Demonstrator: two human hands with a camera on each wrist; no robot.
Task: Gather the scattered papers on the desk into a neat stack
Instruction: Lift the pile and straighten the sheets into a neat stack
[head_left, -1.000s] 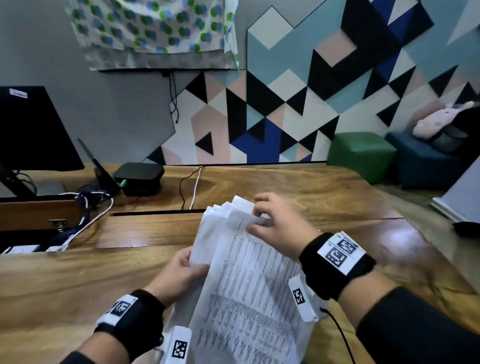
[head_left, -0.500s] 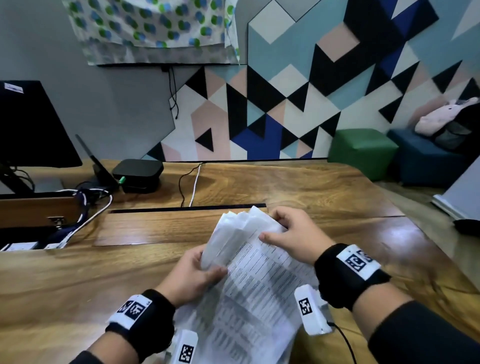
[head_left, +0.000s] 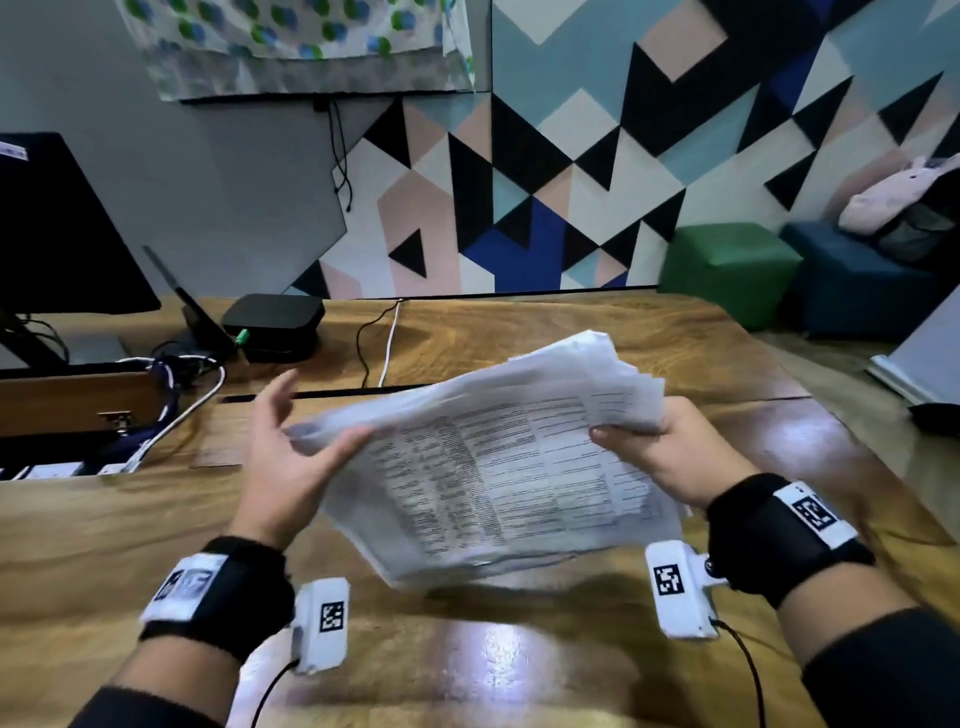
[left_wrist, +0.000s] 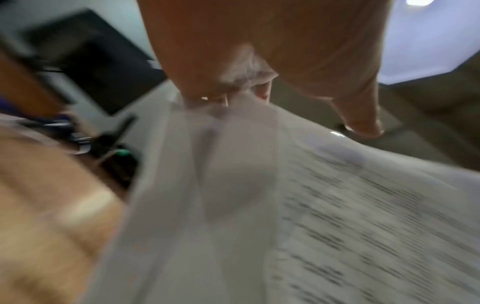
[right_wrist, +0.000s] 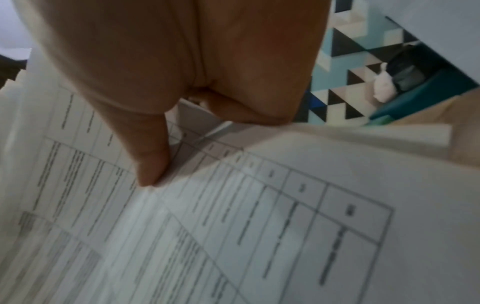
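A: State the change in the papers (head_left: 493, 467).
B: Earlier the sheaf ran lengthwise away from the person, its near end low by the wrists. It now lies crosswise, raised off the desk (head_left: 519, 665), its edges fanned at the right.

A: State the change in the right hand (head_left: 660, 457).
B: It has shifted from the far top edge to the right-hand end, thumb on top.

A: And the left hand (head_left: 283, 457)?
B: It was curled on the left edge. It now stands with fingers straightened and spread, thumb against the left end.
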